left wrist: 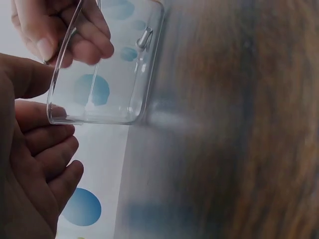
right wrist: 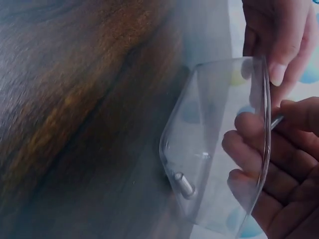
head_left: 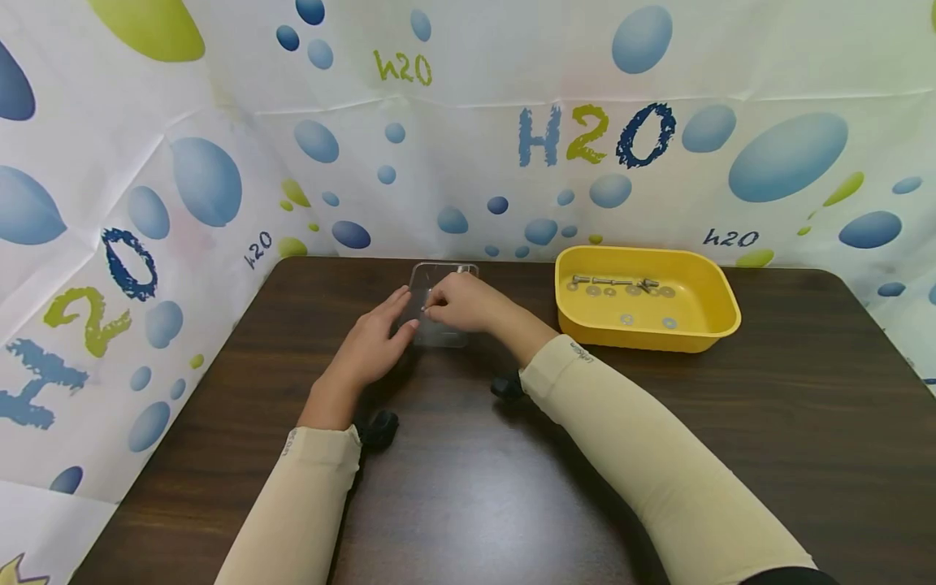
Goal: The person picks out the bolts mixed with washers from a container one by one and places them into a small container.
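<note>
A clear plastic box [head_left: 442, 337] stands near the back edge of the table. My left hand [head_left: 374, 341] is at its left side, the fingers fairly straight and touching the rim. Over the box, my right hand [head_left: 464, 302] pinches a small metal piece [right wrist: 277, 121] between thumb and forefinger; most of it is hidden, so its kind cannot be told. Through the clear wall in both wrist views, a short silver bolt [right wrist: 184, 185] shows inside the box.
Right of the box, a yellow tray [head_left: 647, 337] holds several bolts [head_left: 614, 281] and flat washers [head_left: 669, 322]. The dark wooden table [head_left: 468, 496] ends at a patterned white sheet [head_left: 468, 138] behind and to the left.
</note>
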Demonstrator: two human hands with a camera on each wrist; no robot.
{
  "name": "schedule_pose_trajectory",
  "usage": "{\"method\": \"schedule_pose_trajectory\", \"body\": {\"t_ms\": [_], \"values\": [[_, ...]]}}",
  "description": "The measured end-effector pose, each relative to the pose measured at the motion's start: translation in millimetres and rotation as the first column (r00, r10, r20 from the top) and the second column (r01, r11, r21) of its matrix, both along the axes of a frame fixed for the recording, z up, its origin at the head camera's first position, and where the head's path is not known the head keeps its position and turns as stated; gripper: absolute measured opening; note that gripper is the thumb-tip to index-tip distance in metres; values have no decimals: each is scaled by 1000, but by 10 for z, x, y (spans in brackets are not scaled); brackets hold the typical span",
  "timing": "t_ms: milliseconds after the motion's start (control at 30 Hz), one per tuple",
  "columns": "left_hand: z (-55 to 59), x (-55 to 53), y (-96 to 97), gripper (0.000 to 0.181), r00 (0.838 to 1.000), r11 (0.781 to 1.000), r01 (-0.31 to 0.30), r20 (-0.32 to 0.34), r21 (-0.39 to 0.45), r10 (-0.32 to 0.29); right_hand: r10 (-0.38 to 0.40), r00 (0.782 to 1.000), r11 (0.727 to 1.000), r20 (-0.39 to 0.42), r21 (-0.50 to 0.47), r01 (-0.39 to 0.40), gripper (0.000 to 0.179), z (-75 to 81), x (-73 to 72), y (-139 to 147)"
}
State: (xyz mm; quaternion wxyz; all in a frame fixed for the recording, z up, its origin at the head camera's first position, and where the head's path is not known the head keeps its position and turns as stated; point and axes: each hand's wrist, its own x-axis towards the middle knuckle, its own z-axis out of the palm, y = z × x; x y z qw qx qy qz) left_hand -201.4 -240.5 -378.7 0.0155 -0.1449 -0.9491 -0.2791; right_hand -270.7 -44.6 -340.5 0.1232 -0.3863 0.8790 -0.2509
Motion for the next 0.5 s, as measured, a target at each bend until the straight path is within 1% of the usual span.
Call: {"method": "schedule_pose_trajectory", "body": {"t_ms": [100, 233, 500], "values": [[1, 3, -11, 58, 1000, 1000, 8, -6, 2, -8, 14, 1000, 1000, 1, 26, -14, 24, -29, -10, -59], [-3, 7, -22, 58, 1000, 1000, 16, -10, -4, -16, 21, 1000, 997, 22, 77, -22, 24, -53, -14, -123], [0, 27, -37, 59, 1000, 1000, 22, 8, 2, -22, 28, 998, 987, 57, 154, -36, 22, -58, -32, -222]]}}
